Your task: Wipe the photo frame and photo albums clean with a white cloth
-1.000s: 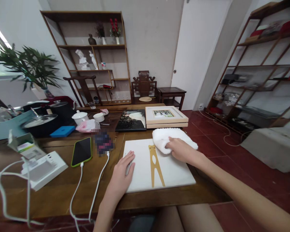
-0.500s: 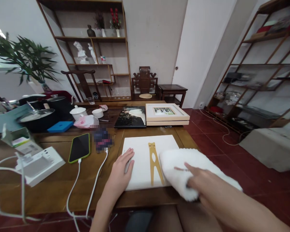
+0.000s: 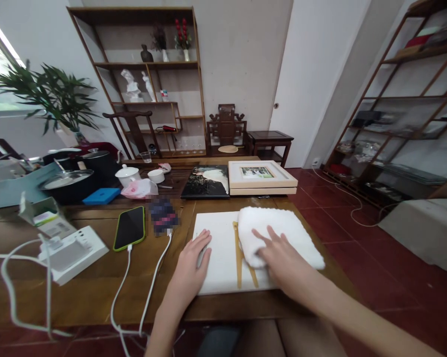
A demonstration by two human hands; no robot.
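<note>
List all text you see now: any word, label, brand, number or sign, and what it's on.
No text can be read.
Opened box: label print, too small and blurred.
White flat box: small dark marks, unreadable.
Pixelated item: obscured.
White board, white cloth, phone: no lettering I can make out.

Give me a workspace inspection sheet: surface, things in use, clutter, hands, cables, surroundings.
Surface: brown wooden table.
Things in use: fluffy white cloth, partly covering flat gold two-pronged piece on white rectangular board.
Clutter: black phone in green case; flat blue box.
Hands: left hand on the board's left edge; right hand on the cloth, grip unclear.
Cables: white cable into the phone, another ending at a blurred dark item.
Surroundings: brown wooden shelves, red tiled floor.
</note>
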